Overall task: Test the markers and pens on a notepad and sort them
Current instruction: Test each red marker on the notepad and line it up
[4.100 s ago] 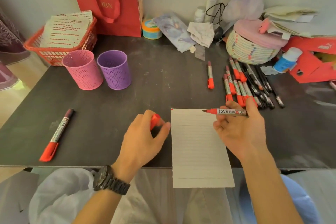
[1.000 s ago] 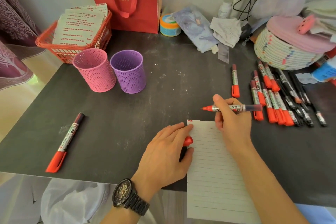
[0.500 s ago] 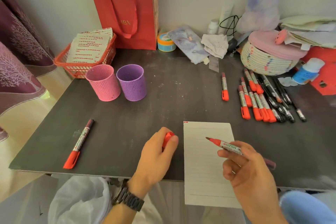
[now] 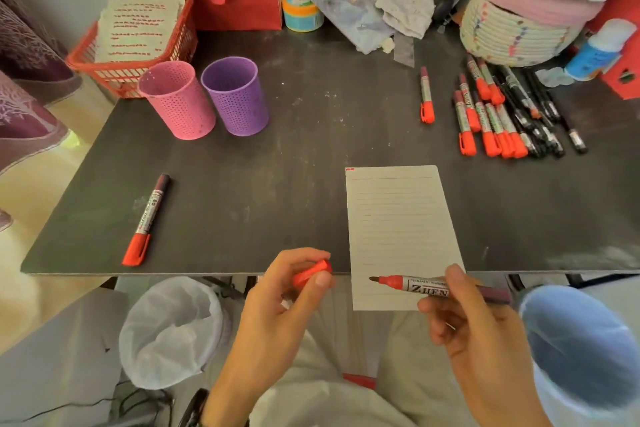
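Red cap (image 4: 312, 274) pinched by left hand (image 4: 277, 308), uncapped marker (image 4: 420, 286) pinched by right hand (image 4: 485, 340)

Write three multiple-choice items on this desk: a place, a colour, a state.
1. The lone red-capped marker with the dark end lies: A. on the dark table, left of the white lined notepad; B. on top of that notepad; C. on the floor.
2. The perforated plastic cup standing beside the pink perforated plastic cup is: A. green; B. purple; C. yellow.
3. The red marker in the right hand is: A. capped; B. uncapped, its red cap held by the left hand; C. lying flat on the table.
Answers: 1 A, it rests alone on tabletop left of the paper. 2 B, its wall is purple. 3 B, the bare tip shows and the left fingers pinch the cap.
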Demonstrator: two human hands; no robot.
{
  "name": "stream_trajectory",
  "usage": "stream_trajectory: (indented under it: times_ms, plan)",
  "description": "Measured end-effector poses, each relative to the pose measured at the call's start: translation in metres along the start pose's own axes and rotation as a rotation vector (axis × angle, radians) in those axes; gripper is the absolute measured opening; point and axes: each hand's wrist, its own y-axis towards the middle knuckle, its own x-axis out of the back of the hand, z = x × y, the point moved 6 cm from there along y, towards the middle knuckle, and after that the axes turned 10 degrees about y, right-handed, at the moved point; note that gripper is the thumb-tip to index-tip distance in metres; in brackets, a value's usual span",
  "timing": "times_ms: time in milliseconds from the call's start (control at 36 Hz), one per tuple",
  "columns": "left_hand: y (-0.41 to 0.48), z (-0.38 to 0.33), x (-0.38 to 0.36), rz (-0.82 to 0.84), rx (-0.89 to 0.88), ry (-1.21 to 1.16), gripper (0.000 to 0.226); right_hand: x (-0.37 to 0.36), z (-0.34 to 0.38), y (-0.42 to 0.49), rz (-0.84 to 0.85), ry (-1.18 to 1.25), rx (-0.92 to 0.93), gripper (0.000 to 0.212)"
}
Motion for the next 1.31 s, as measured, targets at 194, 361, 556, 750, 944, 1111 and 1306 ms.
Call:
stream_trajectory:
  times_ms: [194, 361, 556, 750, 944, 1111, 1306]
  plan:
    - [-0.008, 0.001, -0.013, 0.059, 0.022, 0.005, 0.025, -0.002, 0.005, -0.007, 0.004, -0.083, 0.058, 0.066]
    - [-0.007, -0.007, -0.018, 0.092, -0.045, 0.068, 0.029, -0.008, 0.001, -0.012, 0.027, -0.174, 0.066, 0.038]
    - [-0.008, -0.024, -0.025, 0.12, -0.205, 0.164, 0.024, -0.01, -0.012, -0.013, 0.051, -0.185, 0.041, 0.031]
    - [-0.011, -0.036, -0.02, 0.064, -0.297, 0.22, 0.021, -0.004, -0.015, -0.014, 0.058, -0.208, 0.014, 0.034]
    - [-0.013, -0.042, -0.019, 0.048, -0.372, 0.287, 0.025, -0.002, -0.012, -0.017, 0.044, -0.205, 0.01, 0.035]
    - [-0.009, -0.044, -0.015, 0.066, -0.373, 0.295, 0.021, -0.005, -0.011, -0.015, 0.151, -0.185, -0.036, 0.065]
    - [0.005, -0.038, -0.001, 0.199, -0.268, 0.299, 0.017, -0.018, 0.017, -0.01, 0.473, -0.475, 0.016, 0.043]
